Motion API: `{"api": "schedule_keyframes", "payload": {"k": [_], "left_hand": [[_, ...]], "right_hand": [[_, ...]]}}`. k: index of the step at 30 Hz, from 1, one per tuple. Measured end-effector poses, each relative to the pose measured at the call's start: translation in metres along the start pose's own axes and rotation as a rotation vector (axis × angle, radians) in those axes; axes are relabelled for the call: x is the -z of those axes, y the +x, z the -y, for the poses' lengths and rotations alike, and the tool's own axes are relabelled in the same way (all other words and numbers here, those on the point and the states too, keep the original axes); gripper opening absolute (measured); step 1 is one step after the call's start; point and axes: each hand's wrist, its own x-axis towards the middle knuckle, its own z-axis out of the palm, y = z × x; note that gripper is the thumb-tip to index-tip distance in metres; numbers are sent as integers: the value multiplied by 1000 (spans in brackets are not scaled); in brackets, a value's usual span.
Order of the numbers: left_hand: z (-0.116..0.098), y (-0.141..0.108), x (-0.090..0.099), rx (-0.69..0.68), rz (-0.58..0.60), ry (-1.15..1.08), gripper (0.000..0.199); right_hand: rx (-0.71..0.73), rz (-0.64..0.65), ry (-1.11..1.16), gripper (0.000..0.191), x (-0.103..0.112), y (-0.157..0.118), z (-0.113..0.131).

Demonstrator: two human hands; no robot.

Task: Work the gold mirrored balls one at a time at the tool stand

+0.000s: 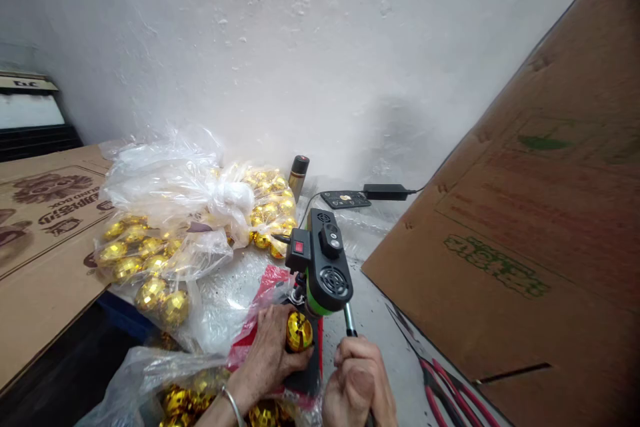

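Observation:
A gold mirrored ball (299, 331) sits between the thumb and fingers of my left hand (273, 340), just in front of a small black bench machine (327, 260) with round vents and a red switch. My right hand (356, 380) is closed around the black-ended metal lever (349, 320) at the machine's right side. Beneath the ball lie the machine's black base and a red sheet (267, 287). Clear plastic bags of gold balls (150, 250) rest to the left, and another open bag (187, 400) of them lies under my left forearm.
Cardboard boxes stand at the left (50, 213) and right (525, 247). Behind the machine are a dark bottle (299, 177), a black power adapter (385, 191) with a cable, and a flat black panel (345, 199). Red-handled tools (450, 390) lie at lower right.

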Motion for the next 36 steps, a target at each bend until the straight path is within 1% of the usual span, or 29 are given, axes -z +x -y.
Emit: {"api": "schedule_keyframes", "payload": {"k": [4,7,11,13,15,17,18,20,22,24,26,28,30,31,32,33,34,35,36], "left_hand": [[0,1,-1,-10,-3,15,54],[0,2,-1,-8,13,6,53],[-2,1,1,-4,19,-3,55],[-3,0,3,0,26,-9,56],[-4,0,4,0,32,-11,57],[-4,1,4,-8,24,-7,56],[-4,2,4,-15,15,-3,56],[-3,3,3,-24,3,4,55],[-1,0,3,-27,3,6,55],[4,-11,6,-38,20,-1,58],[13,-28,12,-79,59,-9,62],[24,-45,22,-153,118,-15,72],[34,-54,35,-219,144,-24,87],[36,-53,41,-233,124,-23,86],[37,-46,48,-228,81,-10,78],[36,-35,54,-201,24,23,63],[34,-19,58,-161,-38,72,48],[31,1,62,-109,-86,154,41],[28,24,64,-63,-96,247,39]], "right_hand": [[18,21,-15,41,0,-3,-1],[37,24,-54,43,1,-15,-7],[117,28,-70,41,5,-36,-27],[158,71,-83,38,8,-42,-37],[209,122,-89,36,12,-41,-42],[230,154,-68,37,15,-33,-39],[215,163,-56,37,16,-25,-34],[139,178,-22,35,15,-3,-18],[34,230,1,33,13,24,1],[-18,285,-2,34,10,50,18],[-31,295,-14,36,7,67,28],[-31,288,-14,37,6,72,31],[-37,289,-4,36,6,67,28],[-39,290,3,35,7,62,26],[-39,294,10,34,8,57,24],[-43,296,15,33,9,51,23],[-56,290,18,32,9,46,22],[-79,273,22,32,9,42,23],[-114,249,24,32,8,38,25]]}}
